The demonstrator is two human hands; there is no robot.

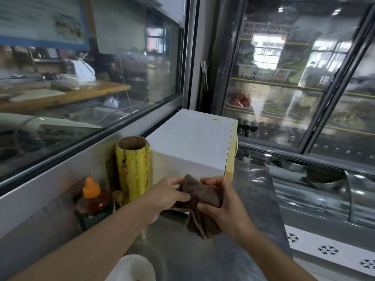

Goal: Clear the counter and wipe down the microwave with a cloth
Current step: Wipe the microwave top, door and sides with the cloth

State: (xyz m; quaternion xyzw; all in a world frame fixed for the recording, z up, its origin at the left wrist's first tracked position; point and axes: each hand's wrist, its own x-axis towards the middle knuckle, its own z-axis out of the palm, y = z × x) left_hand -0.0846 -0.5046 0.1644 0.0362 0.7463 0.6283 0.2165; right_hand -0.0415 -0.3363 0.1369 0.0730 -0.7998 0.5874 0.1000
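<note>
1. I have the brown cloth bunched between both hands at lower centre of the frame, just in front of the near lower corner of the white microwave; its loose end hangs below my right hand toward the steel surface.
2. My left hand has its fingers pinching the cloth's left side, thumb on top. My right hand has its fingers curled round the cloth's right side, clenched on the fabric.
3. Both forearms come in from the bottom edge and meet at the cloth, wrists roughly level, palms turned toward each other.
4. Risk, as I judge it: the cloth is wadded, so wiping now would drag a lump and smear rather than clean; it wants folding flat first.
5. Second risk: the yellow cling-film roll stands upright, just beside the microwave's left face, with the orange-capped sauce bottle lower left of it. A sweep along that side could knock the roll over onto the bottle.
6. A white bowl sits at the bottom edge, below my left forearm; my elbow could catch it.
</note>
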